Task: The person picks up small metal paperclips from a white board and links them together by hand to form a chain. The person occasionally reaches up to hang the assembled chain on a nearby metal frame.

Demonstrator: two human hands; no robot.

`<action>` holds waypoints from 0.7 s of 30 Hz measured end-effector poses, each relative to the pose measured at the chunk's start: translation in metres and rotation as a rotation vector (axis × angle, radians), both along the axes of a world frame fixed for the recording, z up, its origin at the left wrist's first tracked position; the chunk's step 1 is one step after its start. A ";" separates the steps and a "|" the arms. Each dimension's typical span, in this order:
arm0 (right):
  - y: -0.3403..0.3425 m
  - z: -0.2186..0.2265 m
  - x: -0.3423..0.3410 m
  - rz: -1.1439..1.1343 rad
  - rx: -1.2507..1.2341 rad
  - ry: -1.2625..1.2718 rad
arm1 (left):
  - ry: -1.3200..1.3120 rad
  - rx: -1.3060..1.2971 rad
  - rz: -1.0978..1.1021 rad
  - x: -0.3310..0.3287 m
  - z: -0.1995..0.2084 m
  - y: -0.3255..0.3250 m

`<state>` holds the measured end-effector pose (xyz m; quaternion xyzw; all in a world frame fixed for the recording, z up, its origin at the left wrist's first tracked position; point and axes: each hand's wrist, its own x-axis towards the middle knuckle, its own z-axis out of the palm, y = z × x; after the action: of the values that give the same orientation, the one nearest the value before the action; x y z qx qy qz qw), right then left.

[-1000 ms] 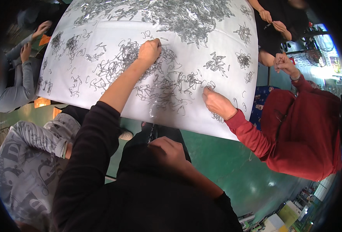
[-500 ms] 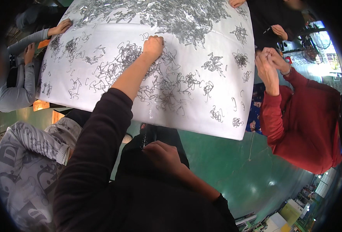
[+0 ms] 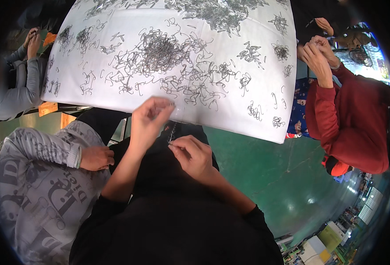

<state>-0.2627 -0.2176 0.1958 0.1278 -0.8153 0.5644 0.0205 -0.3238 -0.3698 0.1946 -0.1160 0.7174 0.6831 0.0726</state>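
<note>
My left hand (image 3: 148, 123) is raised at the table's near edge, thumb and fingers pinched together. Something small shows at its fingertips, too blurred to name. Lower and to the right, over my lap, my right hand (image 3: 194, 155) is closed in a pinch at the lower end of a thin, dark, chain-like strand (image 3: 173, 132). Beyond both hands, a tangled heap of dark bent wire hooks (image 3: 159, 51) lies on the white-covered table (image 3: 133, 100), with looser hooks scattered around it.
Many short grey metal pieces (image 3: 217, 17) cover the far part of the table. Small piles of hooks (image 3: 255, 111) lie toward the right. A person in a red sleeve (image 3: 325, 108) works at the right; grey-sleeved people (image 3: 20, 95) sit at the left, one close beside me (image 3: 95, 158).
My left hand has come back from the hook heap to the near edge, close to my right hand. My right hand has risen slightly. The far-left person's hand has left the table.
</note>
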 end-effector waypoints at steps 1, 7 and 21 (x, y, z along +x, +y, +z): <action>-0.001 0.001 0.000 -0.017 0.007 0.015 | -0.020 0.070 0.002 0.013 0.003 -0.003; -0.008 0.008 -0.003 -0.071 0.008 0.019 | 0.054 0.032 -0.017 0.052 0.016 -0.013; -0.008 0.001 -0.006 0.016 0.153 0.104 | 0.361 -0.319 -0.019 0.061 0.020 -0.015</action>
<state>-0.2692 -0.2256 0.1967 0.1648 -0.8528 0.4931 0.0486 -0.2624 -0.3849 0.2151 0.0046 0.8188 0.5699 -0.0696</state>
